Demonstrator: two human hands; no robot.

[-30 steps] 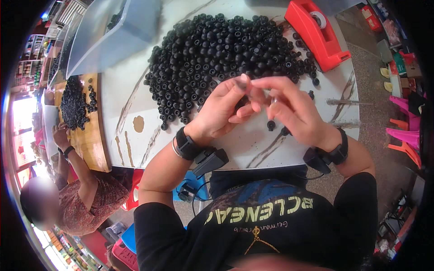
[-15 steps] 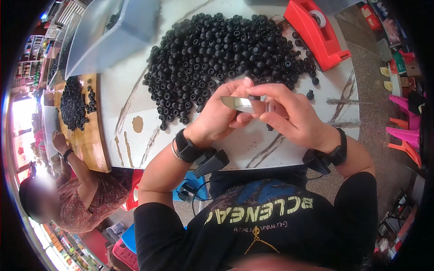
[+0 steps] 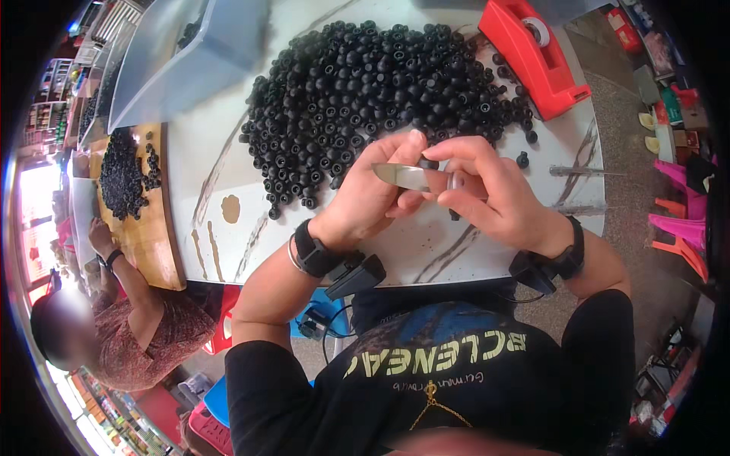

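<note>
Over the white table, my two hands meet just on the near side of a heap of small black round plastic pieces [image 3: 365,91], many with a hole in one end. My right hand [image 3: 498,190] is closed on a small knife [image 3: 407,177]; its shiny blade points left, across the fingers of my left hand, and its handle is mostly hidden. One black round piece [image 3: 428,163] shows between my left thumb and right index finger. My left hand [image 3: 365,190] is closed, seemingly on that piece, though the fingers partly hide the grip.
A red tape dispenser [image 3: 532,61] stands at the far right of the table, a translucent plastic bin [image 3: 163,72] at the far left. To the left, a person's hand [image 3: 100,235] rests near another black heap [image 3: 123,178] on a wooden table [image 3: 163,243].
The black piece between my hands shows more clearly now. My right index finger has shifted slightly up, and the blade has tilted a little. The heap looks the same.
</note>
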